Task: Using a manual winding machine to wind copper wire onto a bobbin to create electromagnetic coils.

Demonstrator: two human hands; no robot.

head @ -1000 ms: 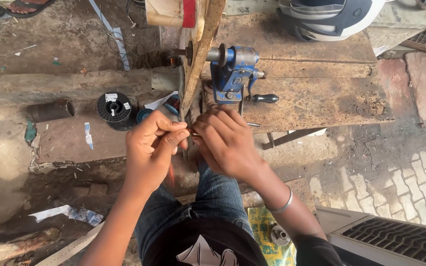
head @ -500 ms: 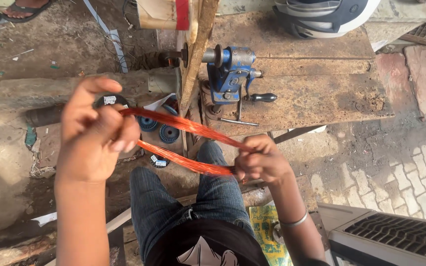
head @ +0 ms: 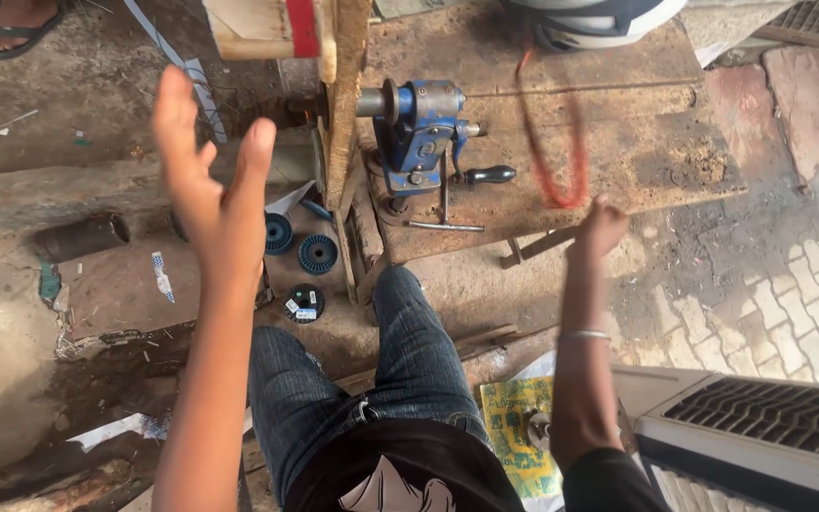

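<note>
While my left hand point(head: 215, 190) hangs spread and empty | right hand point(head: 602, 228) pinches the red band loop point(head: 561, 152) above the wooden bench point(head: 656, 161), beside the blue winder point(head: 424, 128) | looks light, limp, stretchy; best gripped at its lower bend.

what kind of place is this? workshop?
Likely a rough outdoor repair or winding workshop: a blue hand-cranked bench machine on a worn wooden bench, wire spools on the dirt ground, and a red loop blurred above the right hand.
</note>
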